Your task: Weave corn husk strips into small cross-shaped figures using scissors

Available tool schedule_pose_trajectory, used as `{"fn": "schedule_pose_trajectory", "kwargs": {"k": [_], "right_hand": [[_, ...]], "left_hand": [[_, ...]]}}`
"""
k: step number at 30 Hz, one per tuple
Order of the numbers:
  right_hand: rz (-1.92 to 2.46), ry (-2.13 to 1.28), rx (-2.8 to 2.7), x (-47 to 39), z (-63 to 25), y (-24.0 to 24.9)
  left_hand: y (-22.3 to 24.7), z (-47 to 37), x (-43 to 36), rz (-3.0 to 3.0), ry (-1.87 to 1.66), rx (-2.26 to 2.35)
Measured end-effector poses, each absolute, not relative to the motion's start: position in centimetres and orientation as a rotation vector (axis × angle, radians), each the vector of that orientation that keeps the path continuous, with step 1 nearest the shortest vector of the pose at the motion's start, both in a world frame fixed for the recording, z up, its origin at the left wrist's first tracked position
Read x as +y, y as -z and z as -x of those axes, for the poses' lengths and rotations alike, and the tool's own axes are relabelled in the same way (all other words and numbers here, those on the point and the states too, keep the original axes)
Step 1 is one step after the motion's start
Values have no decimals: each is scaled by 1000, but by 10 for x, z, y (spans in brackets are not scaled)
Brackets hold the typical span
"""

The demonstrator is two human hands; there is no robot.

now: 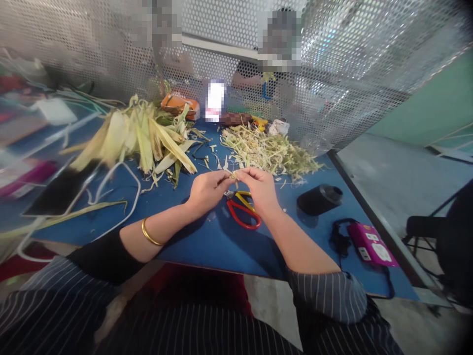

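My left hand (209, 191) and my right hand (259, 189) meet fingertip to fingertip above the blue table (218, 246). Both pinch a small pale piece of husk (233, 176), largely covered by the fingers. Scissors with one red and one yellow handle (244, 213) lie just beneath, partly under my right hand. Beyond my hands, a heap of shredded husk strips (266, 150) spreads to the right. Long whole corn husks (142, 135) are piled at the left.
A black cylinder (318, 199) lies right of my right arm, with a magenta power box (373, 244) and cable nearer the edge. At left are a dark tablet (61, 190) and white cable. Perforated metal mesh (221, 29) stands behind.
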State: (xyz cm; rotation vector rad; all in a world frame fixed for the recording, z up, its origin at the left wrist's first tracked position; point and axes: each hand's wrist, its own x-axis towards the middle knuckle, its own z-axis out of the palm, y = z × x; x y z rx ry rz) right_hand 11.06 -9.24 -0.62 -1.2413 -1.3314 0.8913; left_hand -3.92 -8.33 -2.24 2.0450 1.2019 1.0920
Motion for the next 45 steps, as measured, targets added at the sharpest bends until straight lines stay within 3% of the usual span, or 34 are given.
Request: {"fn": "schedule_pose_trajectory", "kwargs": {"k": [11,30,38,45], "right_hand": [[1178,-936,-1286,-85,-117,7],[1282,-876,-1308,-86,-116,6],[1325,-668,-1410,-86,-119,11],[1231,-849,-1321,-85,-121,7]], "left_hand": [[25,41,-78,-1823,-1178,1247],[23,35,-78,-1223,-1106,866],[27,34,-77,-1173,-1091,849],[28,34,-78,-1182,-1074,827]]}}
